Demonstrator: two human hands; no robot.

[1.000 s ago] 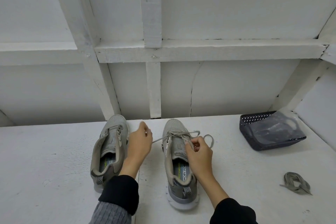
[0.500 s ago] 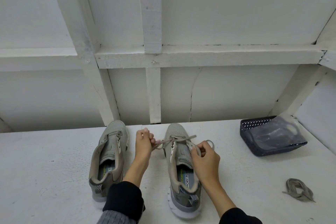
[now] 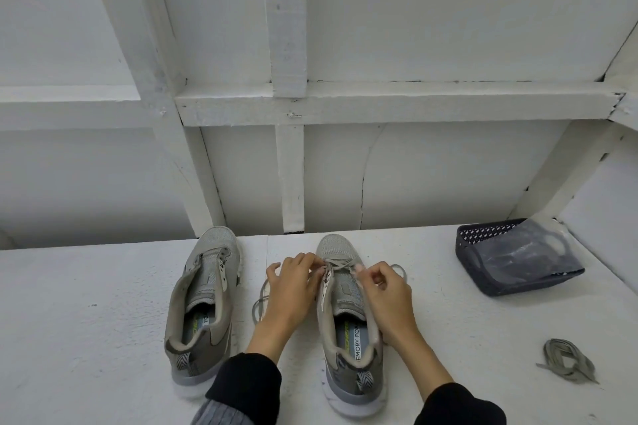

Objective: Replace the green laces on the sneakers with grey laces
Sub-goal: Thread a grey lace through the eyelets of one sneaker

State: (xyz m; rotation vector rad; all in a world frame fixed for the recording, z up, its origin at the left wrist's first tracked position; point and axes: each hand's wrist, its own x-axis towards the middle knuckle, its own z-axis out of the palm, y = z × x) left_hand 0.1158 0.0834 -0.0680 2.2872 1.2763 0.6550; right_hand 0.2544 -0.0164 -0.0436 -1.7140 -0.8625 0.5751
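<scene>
Grey lace [image 3: 340, 264] is seen threaded across the eyelets nearest the toe of the right-hand sneaker [image 3: 348, 321], low in the centre of the frame; the rows closer to the tongue appear not yet laced. The other sneaker [image 3: 203, 297], to its left, is shown with no lace at all. A loose bundle of lace [image 3: 566, 360] is laid on the white table [image 3: 86, 338] at the lower right, well apart from the shoes; its colour cannot be told for certain, though it is judged to be either a removed lace or the spare one. By that reading, roughly the first crossings of one shoe are done, and the rest of that shoe and the whole of the other are left.

The left hand [image 3: 290, 290] is held at the left side of the lacing, fingers curled and pinched at one lace end, whose slack is looped on the table beneath the wrist. The right hand [image 3: 383, 290] is held over the right side of the tongue, thumb and fingertips closed on the other end, a loop of which is trailed beyond the knuckles. A dark basket [image 3: 483, 272] with a clear bag in it is seen at the right.
</scene>
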